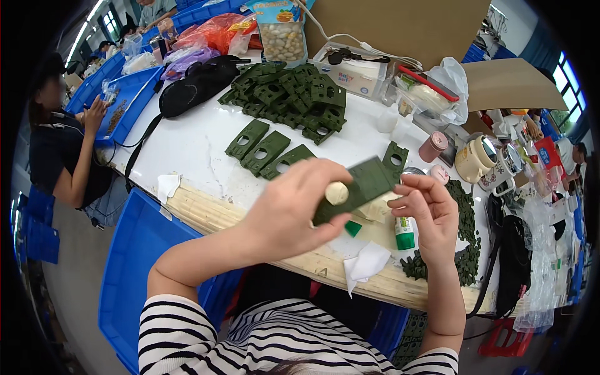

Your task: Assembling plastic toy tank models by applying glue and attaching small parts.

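Note:
My left hand (294, 209) is closed on a dark green plastic plate (369, 182), tilted over the table's front part. A cream, rounded thing (336, 193), perhaps a finger cot, shows at its fingers. Close to the plate's right end is my right hand (431, 212), thumb and fingers drawn together; whatever they pinch is too small to make out. Under it stands a glue stick (404, 232) with a green base. Three green parts with round holes (262, 154) lie in a row beyond my left hand, and another green part (395, 156) lies beyond the held plate.
A heap of green parts (287, 94) sits farther back, and many small green pieces (465, 250) are spread at right. Also around are a black pouch (197, 87), white tissue (367, 262), a cream mug (475, 159) and a blue bin (147, 250). Another person (69, 137) works at left.

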`<act>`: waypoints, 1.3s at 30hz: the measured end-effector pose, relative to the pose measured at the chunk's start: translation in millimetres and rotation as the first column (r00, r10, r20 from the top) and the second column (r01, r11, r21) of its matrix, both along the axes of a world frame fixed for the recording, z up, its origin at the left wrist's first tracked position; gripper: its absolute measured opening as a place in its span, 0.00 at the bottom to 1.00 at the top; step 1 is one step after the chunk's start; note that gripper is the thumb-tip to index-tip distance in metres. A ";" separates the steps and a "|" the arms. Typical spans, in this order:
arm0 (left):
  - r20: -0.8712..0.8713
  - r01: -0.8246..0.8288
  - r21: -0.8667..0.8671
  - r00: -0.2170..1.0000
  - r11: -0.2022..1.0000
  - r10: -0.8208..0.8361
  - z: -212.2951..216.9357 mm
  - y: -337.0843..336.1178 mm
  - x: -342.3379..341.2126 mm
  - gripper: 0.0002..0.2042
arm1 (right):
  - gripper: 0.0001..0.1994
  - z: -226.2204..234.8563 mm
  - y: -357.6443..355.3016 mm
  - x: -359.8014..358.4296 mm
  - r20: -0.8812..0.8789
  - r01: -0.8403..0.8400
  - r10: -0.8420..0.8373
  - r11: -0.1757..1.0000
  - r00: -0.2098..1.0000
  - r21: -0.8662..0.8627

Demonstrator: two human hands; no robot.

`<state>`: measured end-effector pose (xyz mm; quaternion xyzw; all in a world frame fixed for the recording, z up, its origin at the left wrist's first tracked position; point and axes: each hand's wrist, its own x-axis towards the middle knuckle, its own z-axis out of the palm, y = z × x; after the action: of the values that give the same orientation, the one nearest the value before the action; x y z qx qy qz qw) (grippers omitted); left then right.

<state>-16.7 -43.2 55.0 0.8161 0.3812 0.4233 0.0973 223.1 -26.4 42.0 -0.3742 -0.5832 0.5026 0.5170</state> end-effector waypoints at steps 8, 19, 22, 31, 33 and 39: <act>-0.216 -0.601 -0.079 0.789 0.795 0.575 -10.1 53.8 -145.1 0.14 | 0.08 0.0 15.2 22.6 0.087 0.079 -0.089 0.991 0.992 0.110; -0.304 -0.641 -0.223 0.761 0.734 0.573 -76.4 87.8 -194.2 0.11 | 0.07 -3.6 14.8 17.2 0.134 0.037 -0.047 0.997 0.990 0.074; -0.297 -0.616 -0.211 0.780 0.759 0.550 -78.2 91.0 -191.9 0.09 | 0.07 -1.7 13.7 17.2 0.134 0.027 -0.038 0.997 0.990 0.079; -0.453 -0.605 -0.105 0.735 0.789 0.503 -62.8 71.5 -120.2 0.22 | 0.07 -3.9 13.1 17.2 0.148 0.008 -0.021 0.996 0.989 0.088; -0.512 -0.636 -0.091 0.690 0.766 0.511 -65.7 71.2 -112.9 0.28 | 0.07 -4.8 13.9 16.8 0.166 -0.001 -0.015 0.996 0.986 0.092; -0.585 -0.680 -0.129 0.640 0.721 0.498 -58.3 72.1 -96.6 0.32 | 0.07 -4.9 13.6 16.2 0.189 0.000 -0.017 0.996 0.982 0.089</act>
<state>-113.3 29.0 -3.4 0.6948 0.7078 0.1267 -0.0148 239.3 -12.8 37.1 -0.3995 -0.6498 0.4362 0.4774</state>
